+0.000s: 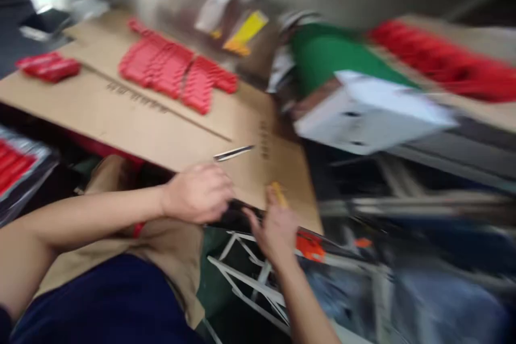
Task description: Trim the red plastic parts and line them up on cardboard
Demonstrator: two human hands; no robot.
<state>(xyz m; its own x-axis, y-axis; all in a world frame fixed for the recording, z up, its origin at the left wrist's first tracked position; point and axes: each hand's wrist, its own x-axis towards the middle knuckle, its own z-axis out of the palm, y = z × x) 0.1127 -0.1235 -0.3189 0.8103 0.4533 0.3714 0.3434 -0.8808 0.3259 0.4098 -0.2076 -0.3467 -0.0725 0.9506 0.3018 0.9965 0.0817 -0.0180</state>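
My left hand (199, 193) is at the near edge of the cardboard-covered table, its fingers curled down. Whatever lies under those fingers is hidden; a dark patch shows beside them. To its right, my right hand (278, 226) is at the same edge, thumb apart and fingers closed around a narrow yellow object (279, 194), blurred by motion. A slim, dark and pale pointed tool (234, 153) lies on the cardboard (177, 140) just beyond my left hand.
Red ribbed pieces (169, 67) lie in a row farther back, with a red bundle (48, 66) at the left. A white box-like part with a green surface (374, 118) stands at the right. More red pieces (447, 62) lie behind it. An orange object (310, 247) is below the table edge.
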